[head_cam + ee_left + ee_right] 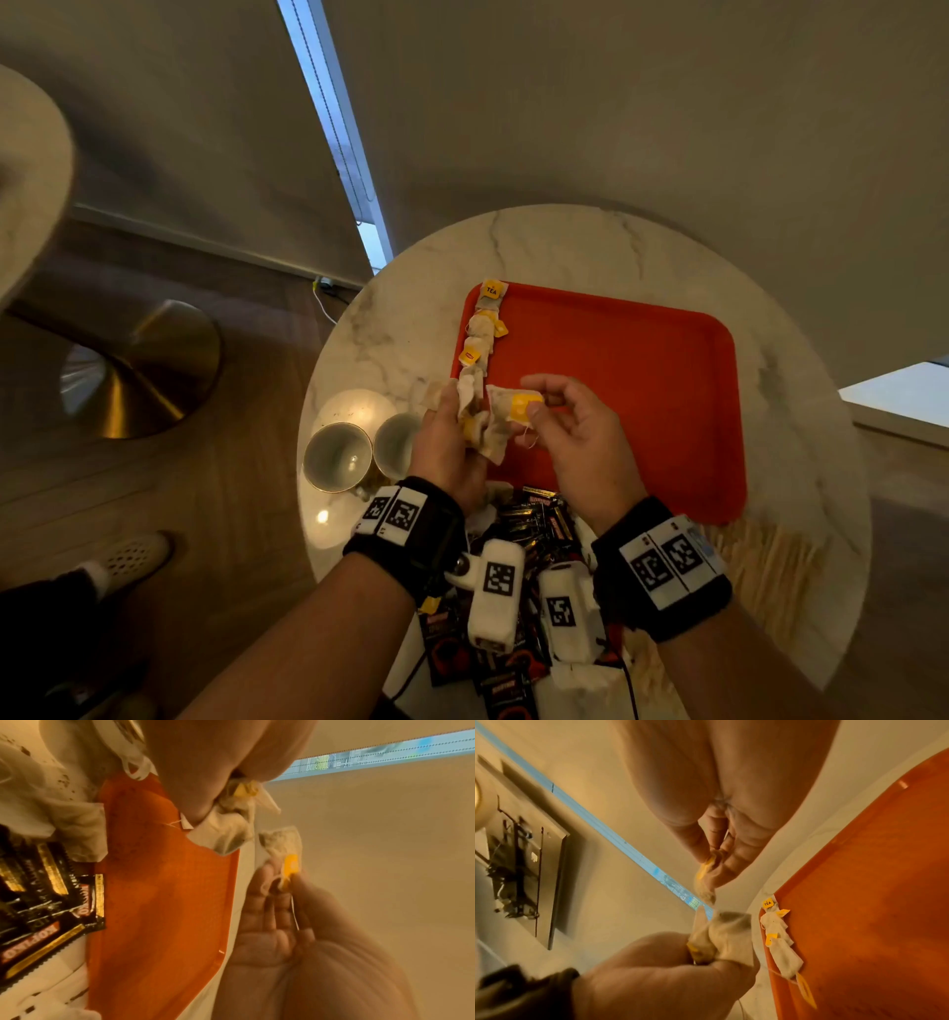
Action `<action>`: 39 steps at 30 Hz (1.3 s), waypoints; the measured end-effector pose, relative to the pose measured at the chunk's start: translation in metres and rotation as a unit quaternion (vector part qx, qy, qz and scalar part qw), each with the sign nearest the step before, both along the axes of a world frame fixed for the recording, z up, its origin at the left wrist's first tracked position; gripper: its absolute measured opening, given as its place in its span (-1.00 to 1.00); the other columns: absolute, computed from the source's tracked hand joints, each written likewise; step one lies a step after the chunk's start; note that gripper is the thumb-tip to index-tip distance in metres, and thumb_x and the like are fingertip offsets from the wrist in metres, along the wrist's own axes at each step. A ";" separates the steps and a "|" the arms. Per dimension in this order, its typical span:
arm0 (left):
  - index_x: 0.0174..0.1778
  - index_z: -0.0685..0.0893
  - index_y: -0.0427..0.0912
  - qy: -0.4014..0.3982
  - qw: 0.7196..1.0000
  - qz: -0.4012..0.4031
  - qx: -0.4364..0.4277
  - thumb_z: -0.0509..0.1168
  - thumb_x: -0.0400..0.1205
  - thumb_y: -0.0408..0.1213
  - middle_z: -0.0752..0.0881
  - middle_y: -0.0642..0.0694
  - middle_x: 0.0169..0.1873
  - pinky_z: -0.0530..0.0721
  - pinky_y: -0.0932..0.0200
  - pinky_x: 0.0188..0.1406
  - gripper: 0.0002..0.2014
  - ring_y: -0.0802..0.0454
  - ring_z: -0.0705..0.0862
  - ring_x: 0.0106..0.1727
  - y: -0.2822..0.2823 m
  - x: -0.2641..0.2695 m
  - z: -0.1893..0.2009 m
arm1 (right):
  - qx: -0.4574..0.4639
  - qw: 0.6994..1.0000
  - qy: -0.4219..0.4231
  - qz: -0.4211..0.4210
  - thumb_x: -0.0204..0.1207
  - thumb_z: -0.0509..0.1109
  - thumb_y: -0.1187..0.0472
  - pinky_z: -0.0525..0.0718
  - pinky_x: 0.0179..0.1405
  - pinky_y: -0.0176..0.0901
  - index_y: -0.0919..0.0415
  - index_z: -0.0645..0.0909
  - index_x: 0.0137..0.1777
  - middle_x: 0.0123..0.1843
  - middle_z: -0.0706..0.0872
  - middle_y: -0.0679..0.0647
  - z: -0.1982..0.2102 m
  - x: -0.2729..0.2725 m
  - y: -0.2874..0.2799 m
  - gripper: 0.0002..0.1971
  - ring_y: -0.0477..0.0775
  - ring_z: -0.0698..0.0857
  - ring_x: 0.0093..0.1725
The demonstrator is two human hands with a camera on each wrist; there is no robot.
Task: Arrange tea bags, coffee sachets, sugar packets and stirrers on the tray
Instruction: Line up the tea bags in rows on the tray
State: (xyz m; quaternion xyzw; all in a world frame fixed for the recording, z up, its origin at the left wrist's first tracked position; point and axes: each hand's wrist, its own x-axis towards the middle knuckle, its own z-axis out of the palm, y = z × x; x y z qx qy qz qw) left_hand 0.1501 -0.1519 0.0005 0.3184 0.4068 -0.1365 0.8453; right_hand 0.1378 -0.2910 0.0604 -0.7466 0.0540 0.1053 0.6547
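Note:
An orange tray (642,370) lies on the round marble table (565,241). Several tea bags (482,329) with yellow tags lie in a row along its left edge, also in the right wrist view (780,933). My left hand (447,442) grips a bunch of tea bags (482,431) above the tray's near-left corner, seen too from the right wrist (721,935). My right hand (565,426) pinches one tea bag (513,406) by its yellow tag (290,868), just right of the bunch.
Black coffee sachets (534,519) are heaped at the near table edge, by the tray (159,882). White sugar packets (51,811) lie beside them. Wooden stirrers (760,560) are piled at the near right. Two cups (339,457) stand at the table's left.

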 end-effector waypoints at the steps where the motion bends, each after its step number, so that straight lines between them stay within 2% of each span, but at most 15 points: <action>1: 0.37 0.60 -0.30 -0.005 1.000 -0.005 -0.031 0.20 0.80 0.01 0.79 -0.24 -0.14 0.75 0.12 -0.45 -0.56 -0.05 0.77 -0.29 0.001 0.001 0.002 | -0.007 1.000 -0.006 -0.008 0.71 0.34 0.32 0.77 -0.02 -0.19 0.09 0.70 0.21 0.10 0.81 -0.07 -0.001 0.002 -0.003 -0.81 -0.09 0.80 0.05; 2: 0.25 0.63 -0.28 -0.013 0.998 -0.015 -0.055 0.20 0.79 0.02 0.72 -0.14 -0.31 0.63 0.21 -0.58 -0.60 0.05 0.64 -0.44 0.002 0.002 0.004 | -0.020 1.000 -0.013 -0.012 0.71 0.35 0.31 0.76 0.02 -0.20 0.05 0.71 0.18 0.10 0.81 -0.10 -0.001 0.005 -0.006 -0.81 -0.12 0.78 0.08; 4: 0.06 0.64 -0.19 -0.027 0.997 -0.049 -0.054 0.23 0.77 0.06 0.57 -0.02 -0.43 0.45 0.27 -0.60 -0.66 0.11 0.49 -0.51 0.004 0.002 0.007 | -0.026 0.999 -0.019 -0.016 0.71 0.35 0.32 0.73 0.06 -0.22 0.05 0.73 0.14 0.09 0.81 -0.10 -0.001 0.009 -0.012 -0.82 -0.13 0.77 0.08; 6: 0.19 0.66 -0.17 -0.052 0.996 -0.072 -0.018 0.32 0.71 0.09 0.51 -0.03 -0.38 0.39 0.18 -0.50 -0.62 0.07 0.44 -0.45 0.007 0.002 0.007 | -0.008 1.000 -0.014 -0.025 0.71 0.32 0.37 0.76 0.04 -0.22 0.14 0.71 0.14 0.06 0.81 -0.04 0.000 0.013 -0.016 -0.82 -0.13 0.79 0.04; 8: 0.33 0.65 -0.18 -0.071 0.992 -0.090 0.043 0.34 0.70 0.10 0.57 -0.06 -0.33 0.44 0.17 -0.46 -0.55 0.06 0.49 -0.45 0.010 0.002 0.010 | -0.006 1.000 -0.013 -0.022 0.71 0.31 0.39 0.76 -0.05 -0.28 0.19 0.70 0.17 0.03 0.80 -0.02 0.000 0.018 -0.021 -0.82 -0.16 0.79 -0.05; 12: 0.20 0.76 -0.13 -0.146 0.970 -0.149 0.126 0.32 0.74 -0.01 0.73 -0.05 -0.14 0.57 0.18 -0.48 -0.71 0.14 0.57 -0.36 0.011 -0.002 0.021 | -0.089 0.995 -0.028 0.023 0.67 0.40 0.32 0.73 -0.06 -0.32 0.07 0.66 0.29 0.06 0.75 -0.11 -0.002 0.025 -0.028 -0.75 -0.18 0.76 -0.01; 15: 0.14 0.77 -0.12 -0.172 0.953 -0.206 0.141 0.30 0.76 -0.08 0.72 -0.11 -0.09 0.44 0.25 -0.38 -0.77 0.19 0.54 -0.32 0.007 -0.006 0.023 | -0.107 0.993 -0.036 0.035 0.64 0.46 0.26 0.71 -0.07 -0.38 0.02 0.63 0.26 0.03 0.75 -0.12 -0.003 0.027 -0.026 -0.75 -0.24 0.73 -0.02; 18: 0.22 0.71 -0.30 -0.162 0.954 -0.213 0.137 0.28 0.77 -0.19 0.74 -0.06 -0.21 0.48 0.40 -0.46 -0.74 0.28 0.59 -0.43 0.003 -0.009 0.026 | -0.089 0.995 -0.028 0.022 0.61 0.50 0.24 0.76 -0.08 -0.32 0.06 0.61 0.29 0.04 0.77 -0.06 -0.008 0.028 -0.021 -0.71 -0.20 0.77 -0.02; 21: 0.26 0.69 -0.35 -0.143 0.954 -0.216 0.153 0.33 0.74 -0.12 0.71 -0.15 -0.21 0.47 0.33 -0.51 -0.65 0.20 0.54 -0.46 0.002 -0.015 0.020 | -0.076 0.997 0.009 0.010 0.58 0.53 0.25 0.78 -0.07 -0.25 0.06 0.58 0.33 0.07 0.78 -0.04 -0.018 0.027 -0.017 -0.64 -0.12 0.79 0.02; 24: 0.31 0.65 -0.39 -0.106 0.966 -0.194 0.138 0.37 0.72 -0.10 0.62 -0.27 -0.10 0.50 0.27 -0.59 -0.58 0.12 0.49 -0.49 0.002 -0.018 0.018 | -0.055 0.998 0.036 0.010 0.60 0.49 0.32 0.77 -0.08 -0.25 0.05 0.60 0.30 0.02 0.81 0.04 -0.027 0.027 -0.012 -0.68 -0.03 0.81 -0.01; 27: 0.24 0.71 -0.32 -0.088 0.977 -0.142 0.136 0.36 0.72 -0.11 0.72 -0.25 -0.12 0.59 0.24 -0.43 -0.66 0.09 0.59 -0.36 0.009 -0.017 0.020 | -0.050 0.998 0.041 0.002 0.62 0.47 0.36 0.78 -0.06 -0.25 0.06 0.65 0.21 0.01 0.81 0.03 -0.037 0.032 -0.007 -0.75 -0.04 0.83 -0.03; 30: 0.13 0.73 -0.23 -0.070 0.989 -0.075 0.107 0.38 0.71 -0.11 0.63 -0.13 -0.34 0.47 0.19 -0.43 -0.75 0.05 0.47 -0.40 0.025 -0.010 0.021 | -0.046 0.996 0.079 -0.006 0.61 0.47 0.37 0.83 -0.03 0.02 -0.04 0.66 0.09 0.05 0.79 0.04 -0.060 0.045 0.003 -0.75 0.11 0.83 0.03; 33: 0.12 0.75 -0.17 -0.065 0.995 -0.027 0.067 0.44 0.64 -0.05 0.56 -0.18 -0.31 0.50 0.12 -0.38 -0.72 -0.01 0.50 -0.37 0.040 -0.001 0.020 | -0.083 0.991 0.102 0.016 0.58 0.51 0.29 0.82 -0.04 0.12 -0.15 0.64 -0.02 0.03 0.79 0.03 -0.087 0.058 0.024 -0.75 0.17 0.81 0.05; 36: 0.01 0.71 -0.10 -0.051 0.998 -0.004 0.037 0.36 0.72 -0.10 0.53 -0.06 -0.45 0.48 0.28 -0.66 -0.85 0.13 0.46 -0.61 0.052 0.008 0.026 | -0.113 0.987 0.110 0.027 0.57 0.52 0.27 0.79 0.01 0.08 -0.15 0.61 -0.07 -0.01 0.76 -0.02 -0.108 0.070 0.047 -0.75 0.12 0.78 0.03; 39: -0.01 0.67 -0.08 -0.046 0.999 -0.002 0.015 0.33 0.74 -0.12 0.48 -0.03 -0.49 0.40 0.33 -0.74 -0.88 0.16 0.39 -0.66 0.056 0.011 0.032 | -0.198 0.975 0.095 0.035 0.55 0.55 0.23 0.73 0.03 -0.08 -0.04 0.62 0.09 0.09 0.71 -0.01 -0.120 0.076 0.061 -0.78 0.02 0.72 0.05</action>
